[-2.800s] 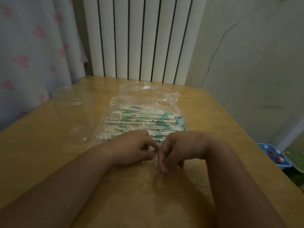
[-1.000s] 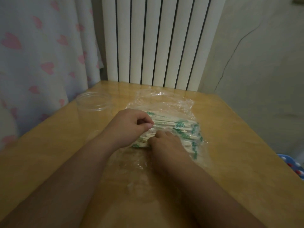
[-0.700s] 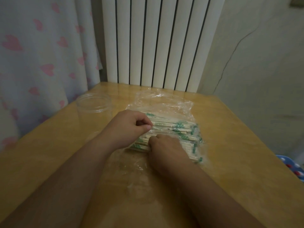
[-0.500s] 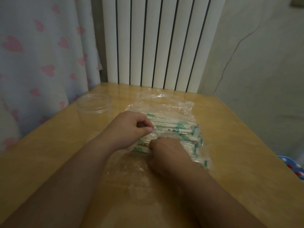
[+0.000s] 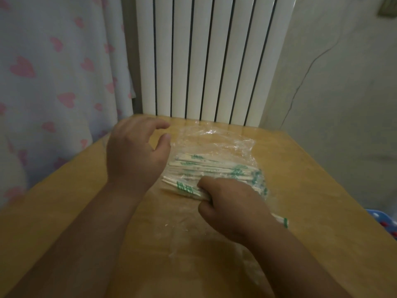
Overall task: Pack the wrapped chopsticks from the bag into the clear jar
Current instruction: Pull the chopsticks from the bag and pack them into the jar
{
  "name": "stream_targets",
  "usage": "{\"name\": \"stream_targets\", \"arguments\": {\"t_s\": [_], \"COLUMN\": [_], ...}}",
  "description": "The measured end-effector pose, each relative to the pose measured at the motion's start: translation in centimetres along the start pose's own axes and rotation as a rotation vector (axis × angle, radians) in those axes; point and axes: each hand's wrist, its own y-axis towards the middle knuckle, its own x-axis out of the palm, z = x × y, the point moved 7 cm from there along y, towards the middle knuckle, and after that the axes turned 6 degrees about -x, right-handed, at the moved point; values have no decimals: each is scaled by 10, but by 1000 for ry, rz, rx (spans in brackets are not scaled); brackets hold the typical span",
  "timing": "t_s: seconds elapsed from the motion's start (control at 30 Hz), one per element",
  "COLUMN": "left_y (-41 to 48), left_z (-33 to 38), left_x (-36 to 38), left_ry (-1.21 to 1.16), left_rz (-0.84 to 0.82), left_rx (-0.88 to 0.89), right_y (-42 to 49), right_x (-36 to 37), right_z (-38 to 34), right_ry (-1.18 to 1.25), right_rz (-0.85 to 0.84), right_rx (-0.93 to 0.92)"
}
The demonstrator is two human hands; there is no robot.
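Observation:
A crumpled clear plastic bag (image 5: pixel 217 138) lies on the wooden table (image 5: pixel 322 190). Inside it are several wrapped chopsticks (image 5: pixel 206 167), pale with green print, lying crosswise. My right hand (image 5: pixel 232 203) is closed around a small bundle of wrapped chopsticks (image 5: pixel 183 187) at the bag's near edge. The bundle's other end (image 5: pixel 284 222) sticks out past my wrist. My left hand (image 5: pixel 137 155) hovers open to the left of the bag, fingers spread, holding nothing. It covers the spot where the clear jar stands, so the jar is hidden.
A white radiator (image 5: pixel 212 59) rises behind the table's far edge. A curtain with pink hearts (image 5: pixel 53 82) hangs on the left. A cracked wall stands on the right, and a blue object (image 5: pixel 384 220) sits low beyond the table's right edge.
My left hand has let go of the bag, opened and lifted up and to the left, over the jar. My right hand has closed on a bundle and drawn it toward me.

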Motion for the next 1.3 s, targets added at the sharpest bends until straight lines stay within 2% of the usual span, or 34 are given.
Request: {"name": "stream_targets", "arguments": {"t_s": [0.13,0.23,0.33,0.5,0.6,0.67,0.77,0.87,0.97,1.07,1.17,1.3], "left_y": [1,-3,-5,-11,-20,-20,-11,-5,-10,-14,-15,-18], "left_z": [-22,-35,-42,-64,-77,-75,-62,-39,-36,-43,-45,-42], "left_x": [0,0,-1,-4,4,12,18,18,19,17,16,23], "left_ry": [150,217,258,118,-78,-165,-222,-149,-158,-120,-59,6], "left_rz": [36,9,-7,-43,-94,-135,-149,-167,-188,-213,-247,-331], "left_rx": [-138,-266,-322,-529,-693,-709,-610,-401,-336,-342,-307,-250], "right_y": [-1,-2,-1,13,23,26,28,26,18,5,-9,-17], "right_x": [-11,-25,-37,-58,-65,-60,-41,-28,-28,-35,-41,-38], "right_z": [-1,-6,-12,-23,-30,-29,-18,0,14,41,50,49], "right_ry": [-50,-83,-114,-188,-305,-390,-395,-268,-100,322,579,997], "right_rz": [86,175,214,205,313,398,446,475,598,809,984,1049], "right_rx": [15,37,47,-23,-130,-187,-135,-11,-1,99,130,265]}}
